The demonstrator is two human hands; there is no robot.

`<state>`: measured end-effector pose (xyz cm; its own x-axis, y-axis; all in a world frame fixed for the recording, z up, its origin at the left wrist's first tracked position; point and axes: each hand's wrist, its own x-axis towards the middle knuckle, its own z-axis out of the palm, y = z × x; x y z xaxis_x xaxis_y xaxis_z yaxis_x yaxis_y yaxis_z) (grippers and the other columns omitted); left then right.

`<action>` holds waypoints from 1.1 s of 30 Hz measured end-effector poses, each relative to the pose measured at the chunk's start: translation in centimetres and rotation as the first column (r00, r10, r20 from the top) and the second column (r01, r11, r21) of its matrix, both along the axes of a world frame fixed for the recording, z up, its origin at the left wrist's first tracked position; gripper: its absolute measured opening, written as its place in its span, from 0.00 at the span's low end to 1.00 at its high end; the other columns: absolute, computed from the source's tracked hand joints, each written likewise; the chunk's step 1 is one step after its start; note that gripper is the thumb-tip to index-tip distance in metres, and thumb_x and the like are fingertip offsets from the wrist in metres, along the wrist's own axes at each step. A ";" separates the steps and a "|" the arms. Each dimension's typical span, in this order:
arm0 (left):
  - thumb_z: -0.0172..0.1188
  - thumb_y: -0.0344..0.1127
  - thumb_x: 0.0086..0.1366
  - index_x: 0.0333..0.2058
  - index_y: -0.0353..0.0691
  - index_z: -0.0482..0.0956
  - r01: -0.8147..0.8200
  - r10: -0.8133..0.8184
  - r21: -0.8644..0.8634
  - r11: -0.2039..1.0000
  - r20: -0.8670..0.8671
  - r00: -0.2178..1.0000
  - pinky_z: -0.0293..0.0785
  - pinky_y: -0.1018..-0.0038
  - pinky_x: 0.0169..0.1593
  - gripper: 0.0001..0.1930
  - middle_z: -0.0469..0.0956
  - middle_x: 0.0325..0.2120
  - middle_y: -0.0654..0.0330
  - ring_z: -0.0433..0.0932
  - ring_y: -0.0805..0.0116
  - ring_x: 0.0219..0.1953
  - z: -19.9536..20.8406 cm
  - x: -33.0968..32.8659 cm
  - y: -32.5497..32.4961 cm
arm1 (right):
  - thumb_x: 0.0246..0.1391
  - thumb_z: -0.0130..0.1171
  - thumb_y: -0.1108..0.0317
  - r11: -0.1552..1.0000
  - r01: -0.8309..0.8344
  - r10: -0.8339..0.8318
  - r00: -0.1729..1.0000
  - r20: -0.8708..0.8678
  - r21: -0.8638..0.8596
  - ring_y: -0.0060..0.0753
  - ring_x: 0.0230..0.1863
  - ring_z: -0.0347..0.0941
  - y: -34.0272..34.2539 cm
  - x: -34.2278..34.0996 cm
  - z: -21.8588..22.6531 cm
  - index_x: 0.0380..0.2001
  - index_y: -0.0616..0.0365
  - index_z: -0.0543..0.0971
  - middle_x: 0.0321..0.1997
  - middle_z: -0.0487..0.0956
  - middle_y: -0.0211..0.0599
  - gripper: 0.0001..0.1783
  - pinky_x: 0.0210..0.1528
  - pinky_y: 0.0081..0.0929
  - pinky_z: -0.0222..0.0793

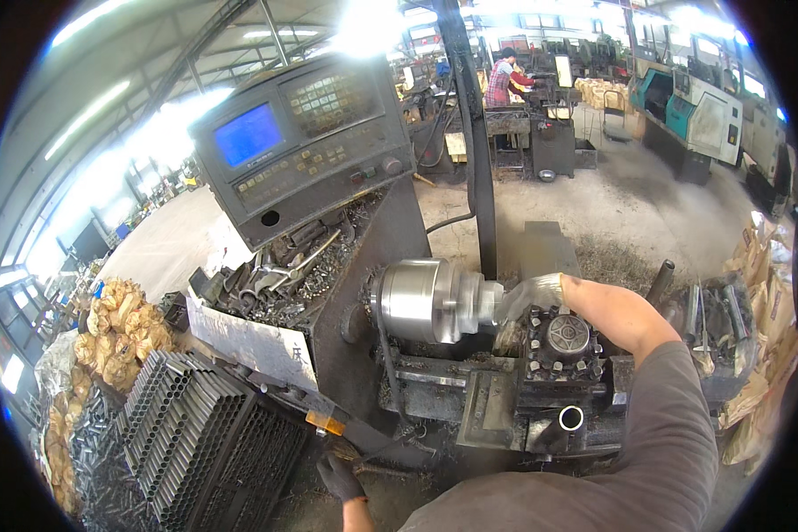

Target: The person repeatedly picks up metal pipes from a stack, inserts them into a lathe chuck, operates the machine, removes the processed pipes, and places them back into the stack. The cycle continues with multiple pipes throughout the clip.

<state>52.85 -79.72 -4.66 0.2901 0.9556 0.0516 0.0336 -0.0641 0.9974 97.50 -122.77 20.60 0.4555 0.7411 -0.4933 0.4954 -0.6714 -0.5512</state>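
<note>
The shiny steel chuck [421, 300] of a lathe sits in the middle, its stepped jaws [477, 303] pointing right. My right hand [528, 298], in a pale grey glove, reaches over to the jaws from the right. Its fingers are smeared and partly hidden, so what they hold, if anything, does not show. Just below that hand is the tool post [567, 335], a dark block ringed with bolts. My left hand [340, 477], in a dark glove, hangs low beside the machine's base, fingers loosely stretched with nothing visible in them. An orange piece [325, 423] is just above it.
A control panel [301, 133] with a blue screen stands upper left, over a chip-covered tray of tools [284, 270]. Stacked steel tubes [182, 426] fill the lower left beside paper sacks [120, 328]. An upright tube [570, 418] stands near my right arm. Another person [503, 80] works far behind.
</note>
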 end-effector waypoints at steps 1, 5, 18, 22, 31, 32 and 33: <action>0.57 0.38 0.72 0.47 0.33 0.78 -0.001 0.007 0.076 0.997 -0.088 0.996 0.78 0.63 0.43 0.14 0.80 0.42 0.51 0.79 0.58 0.40 -1.0 -1.4 -0.8 | 0.64 0.57 0.63 0.996 -0.056 0.044 0.987 0.153 0.076 0.26 0.77 0.58 -1.7 1.5 -1.3 0.64 0.34 0.80 0.75 0.71 0.24 0.25 0.75 0.32 0.61; 0.53 0.41 0.75 0.62 0.32 0.73 0.068 -0.059 0.117 0.991 -0.077 0.995 0.73 0.64 0.60 0.23 0.78 0.55 0.50 0.77 0.58 0.55 -7.7 -6.6 -2.2 | 0.63 0.55 0.55 0.939 0.341 -0.298 0.721 0.626 0.053 0.34 0.67 0.69 -14.1 12.8 -6.8 0.57 0.39 0.84 0.64 0.79 0.30 0.21 0.67 0.33 0.68; 0.57 0.43 0.70 0.51 0.38 0.79 0.629 -0.611 -0.414 0.658 -0.782 0.125 0.76 0.59 0.50 0.18 0.82 0.45 0.51 0.81 0.54 0.46 -19.3 -13.0 -4.8 | 0.49 0.68 0.52 0.970 0.239 -0.189 0.867 0.462 -0.053 0.47 0.39 0.83 -5.2 4.6 -5.4 0.38 0.56 0.88 0.39 0.87 0.47 0.20 0.39 0.43 0.77; 0.59 0.44 0.68 0.48 0.40 0.81 0.644 -0.656 -0.419 0.640 -0.734 0.175 0.77 0.58 0.47 0.16 0.83 0.42 0.51 0.83 0.53 0.44 -19.6 -10.3 -3.5 | 0.43 0.74 0.49 0.944 0.278 -0.193 0.901 0.388 -0.176 0.47 0.38 0.84 2.5 1.9 -3.1 0.38 0.58 0.88 0.35 0.87 0.48 0.25 0.37 0.44 0.77; 0.62 0.46 0.65 0.41 0.44 0.85 0.902 -0.517 -0.306 0.305 -0.849 -0.113 0.80 0.55 0.40 0.14 0.86 0.35 0.51 0.85 0.51 0.37 -24.6 -9.5 -3.3 | 0.39 0.76 0.50 0.968 0.246 -0.193 0.871 0.452 -0.060 0.47 0.42 0.84 3.5 0.4 -2.2 0.47 0.53 0.85 0.39 0.87 0.48 0.31 0.44 0.44 0.77; 0.62 0.46 0.65 0.40 0.44 0.86 0.973 -0.395 -0.215 0.088 -0.904 -0.164 0.80 0.55 0.39 0.13 0.86 0.34 0.51 0.86 0.50 0.37 -25.4 -9.9 -3.2 | 0.40 0.75 0.51 0.970 0.236 -0.186 0.876 0.444 -0.059 0.47 0.42 0.84 3.2 0.6 -2.2 0.47 0.53 0.85 0.39 0.87 0.48 0.30 0.44 0.44 0.77; 0.63 0.45 0.63 0.39 0.46 0.86 0.984 -0.361 -0.167 0.063 -0.923 -0.133 0.80 0.53 0.40 0.12 0.86 0.34 0.52 0.85 0.49 0.38 -26.0 -10.4 -3.3 | 0.41 0.75 0.51 0.970 0.233 -0.185 0.883 0.432 -0.062 0.47 0.42 0.84 3.0 1.1 -2.3 0.46 0.53 0.85 0.38 0.86 0.48 0.29 0.44 0.44 0.77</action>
<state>42.41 -83.02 -30.68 0.9078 -0.0924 -0.4092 0.0506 -0.9443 0.3253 98.60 -119.79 18.35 0.7762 0.5583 -0.2928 0.5053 -0.8287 -0.2405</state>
